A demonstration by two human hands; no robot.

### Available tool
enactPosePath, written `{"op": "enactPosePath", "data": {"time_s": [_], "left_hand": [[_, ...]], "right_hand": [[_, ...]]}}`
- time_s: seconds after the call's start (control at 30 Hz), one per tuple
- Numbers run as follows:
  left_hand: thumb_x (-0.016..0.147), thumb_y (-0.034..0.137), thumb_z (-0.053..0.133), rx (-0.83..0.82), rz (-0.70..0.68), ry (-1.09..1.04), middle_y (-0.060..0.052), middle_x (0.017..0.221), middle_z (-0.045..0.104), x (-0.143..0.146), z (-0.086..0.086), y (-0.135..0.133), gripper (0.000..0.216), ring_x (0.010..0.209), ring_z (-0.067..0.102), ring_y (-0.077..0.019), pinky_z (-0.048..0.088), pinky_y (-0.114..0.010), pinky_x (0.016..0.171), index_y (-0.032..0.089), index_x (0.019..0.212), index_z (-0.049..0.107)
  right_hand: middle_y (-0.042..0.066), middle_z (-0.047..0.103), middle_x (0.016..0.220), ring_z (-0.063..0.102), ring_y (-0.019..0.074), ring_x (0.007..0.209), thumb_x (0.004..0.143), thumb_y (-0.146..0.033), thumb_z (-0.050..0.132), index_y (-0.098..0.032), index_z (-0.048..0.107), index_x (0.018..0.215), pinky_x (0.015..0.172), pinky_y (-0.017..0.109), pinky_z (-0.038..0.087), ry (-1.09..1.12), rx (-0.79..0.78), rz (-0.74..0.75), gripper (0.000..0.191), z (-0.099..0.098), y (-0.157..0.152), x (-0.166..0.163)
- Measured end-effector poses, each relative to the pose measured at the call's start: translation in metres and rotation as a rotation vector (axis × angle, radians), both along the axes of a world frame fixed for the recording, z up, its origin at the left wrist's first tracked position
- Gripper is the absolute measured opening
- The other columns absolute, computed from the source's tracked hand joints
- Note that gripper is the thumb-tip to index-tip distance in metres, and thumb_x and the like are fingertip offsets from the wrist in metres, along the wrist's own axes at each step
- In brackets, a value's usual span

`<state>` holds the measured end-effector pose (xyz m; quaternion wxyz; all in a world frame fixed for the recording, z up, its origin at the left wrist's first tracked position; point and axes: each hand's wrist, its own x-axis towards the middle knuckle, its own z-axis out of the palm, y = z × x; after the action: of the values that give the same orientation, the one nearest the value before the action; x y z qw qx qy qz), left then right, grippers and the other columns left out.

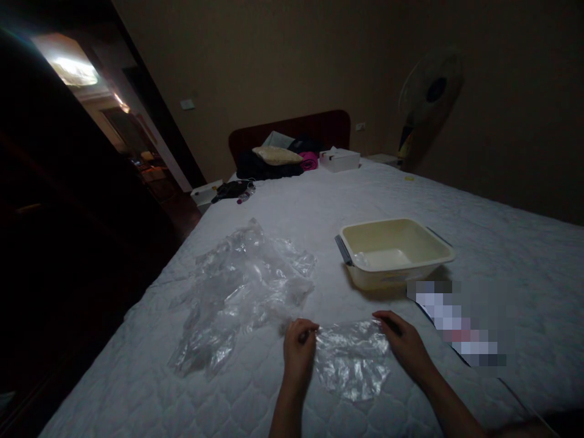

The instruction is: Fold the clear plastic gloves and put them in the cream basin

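Note:
Between my two hands a clear plastic bag is held by its upper corners, its crinkled lower part toward me over the white quilted bed cover. My left hand pinches the left corner between thumb and fingers. At the right corner, my right hand pinches the film the same way. A loose heap of clear plastic bags lies to the left, close to my left hand. Beyond my right hand stands a cream plastic basin with grey handles; a bit of clear plastic shows inside it.
A blurred-out flat device with a cable lies right of my right hand. At the bed's far end are a cushion, dark clothes, a pink roll and a white box. A fan stands at the back right.

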<state>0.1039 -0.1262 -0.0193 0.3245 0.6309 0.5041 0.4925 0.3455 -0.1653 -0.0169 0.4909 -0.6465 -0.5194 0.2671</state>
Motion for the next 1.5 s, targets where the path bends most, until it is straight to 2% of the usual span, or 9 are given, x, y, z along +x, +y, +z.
{"op": "enactPosePath", "data": {"time_s": [0.33, 0.5, 0.57, 0.67, 0.8, 1.03, 1.17, 1.3, 1.5], "left_hand": [[0.065, 0.014, 0.05, 0.01, 0.004, -0.018, -0.002, 0.072, 0.061, 0.0, 0.006, -0.002, 0.014, 0.074, 0.057, -0.0184, 0.043, -0.03, 0.072, 0.019, 0.065, 0.063], [0.065, 0.012, 0.048, 0.016, -0.003, -0.036, -0.002, 0.072, 0.061, 0.0, 0.007, -0.003, 0.016, 0.074, 0.057, -0.018, 0.043, -0.029, 0.071, 0.019, 0.065, 0.063], [0.064, 0.011, 0.048, 0.016, -0.007, -0.04, -0.002, 0.073, 0.061, 0.0, 0.008, -0.003, 0.017, 0.075, 0.057, -0.018, 0.044, -0.029, 0.071, 0.019, 0.066, 0.063], [0.064, 0.011, 0.047, 0.019, -0.016, -0.038, -0.002, 0.073, 0.061, -0.001, 0.007, -0.003, 0.018, 0.075, 0.057, -0.018, 0.043, -0.029, 0.072, 0.019, 0.066, 0.063], [0.065, 0.01, 0.049, 0.037, -0.025, -0.044, -0.002, 0.074, 0.06, -0.001, 0.005, -0.004, 0.017, 0.076, 0.057, -0.018, 0.044, -0.029, 0.071, 0.019, 0.067, 0.064], [0.072, 0.011, 0.049, 0.101, -0.021, 0.047, -0.004, 0.081, 0.061, -0.002, 0.012, -0.009, 0.017, 0.079, 0.059, -0.0177, 0.048, -0.03, 0.072, 0.018, 0.076, 0.064], [0.08, 0.01, 0.042, 0.315, -0.053, 0.259, -0.009, 0.097, 0.062, -0.012, 0.023, -0.024, 0.026, 0.093, 0.058, -0.0191, 0.048, -0.035, 0.081, 0.017, 0.096, 0.061], [0.081, 0.013, 0.046, 0.548, -0.321, 0.692, -0.013, 0.125, 0.051, -0.024, 0.027, -0.034, 0.04, 0.116, 0.047, -0.025, 0.042, -0.043, 0.094, 0.015, 0.12, 0.049], [0.083, 0.015, 0.045, 0.552, -0.37, 0.851, -0.011, 0.122, 0.054, -0.032, 0.017, -0.03, 0.032, 0.117, 0.046, -0.0248, 0.041, -0.045, 0.096, 0.014, 0.115, 0.053]], "right_hand": [[0.006, 0.066, 0.088, 0.061, 0.0216, 0.084, 0.08, -0.04, 0.048, -0.019, 0.061, 0.092, 0.075, 0.032, 0.05, 0.0, 0.039, -0.072, 0.028, 0.002, -0.002, 0.001], [0.009, 0.062, 0.095, 0.058, 0.0232, 0.092, 0.084, -0.033, 0.043, -0.019, 0.058, 0.094, 0.083, 0.038, 0.046, -0.273, 0.243, -0.193, 0.023, 0.011, -0.012, -0.007], [0.01, 0.063, 0.099, 0.057, 0.0236, 0.096, 0.086, -0.03, 0.041, -0.02, 0.058, 0.099, 0.087, 0.039, 0.044, -0.422, 0.27, -0.136, 0.024, 0.016, -0.02, -0.016], [0.009, 0.061, 0.113, 0.054, 0.0233, 0.107, 0.088, -0.029, 0.041, -0.021, 0.055, 0.114, 0.092, 0.04, 0.041, -0.637, 0.241, 0.101, 0.031, 0.019, -0.031, -0.03], [0.008, 0.04, 0.138, 0.038, 0.0256, 0.125, 0.088, -0.038, 0.042, -0.023, 0.035, 0.135, 0.099, 0.045, 0.035, -0.891, 0.173, 0.359, 0.05, 0.009, -0.038, -0.041], [0.007, 0.022, 0.146, 0.022, 0.028, 0.132, 0.087, -0.049, 0.04, -0.025, 0.016, 0.141, 0.104, 0.049, 0.026, -1.007, 0.138, 0.458, 0.064, -0.008, -0.038, -0.035], [0.006, 0.022, 0.146, 0.022, 0.0284, 0.132, 0.086, -0.05, 0.042, -0.026, 0.016, 0.141, 0.105, 0.049, 0.022, -0.971, 0.14, 0.473, 0.065, -0.009, -0.039, -0.036], [0.005, 0.02, 0.146, 0.022, 0.0289, 0.132, 0.085, -0.05, 0.043, -0.026, 0.016, 0.141, 0.105, 0.05, 0.021, -0.919, 0.126, 0.492, 0.067, -0.01, -0.038, -0.035], [0.004, 0.027, 0.144, 0.028, 0.0251, 0.13, 0.089, -0.04, 0.04, -0.029, 0.024, 0.139, 0.105, 0.052, 0.024, -0.718, 0.097, 0.46, 0.054, -0.015, -0.035, -0.025]]}}
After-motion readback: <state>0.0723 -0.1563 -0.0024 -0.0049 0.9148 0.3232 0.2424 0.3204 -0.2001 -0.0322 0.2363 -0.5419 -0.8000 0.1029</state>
